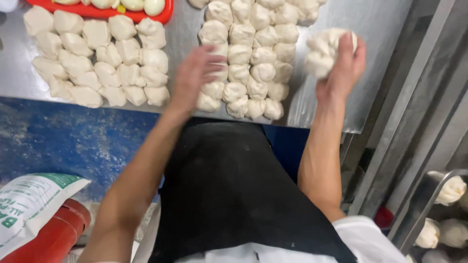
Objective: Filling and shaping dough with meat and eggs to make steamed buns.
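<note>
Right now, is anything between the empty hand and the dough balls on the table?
Nothing visible is in the way. The blurred left hand hovers right over the block of pale round dough balls on the steel table. The right hand already holds a dough lump.

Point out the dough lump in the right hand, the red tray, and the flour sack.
dough lump (322, 52): head view, on its left bulge, clear of the fingers.
red tray (100, 12): head view, on its near rim.
flour sack (30, 203): head view, on its white face.
</note>
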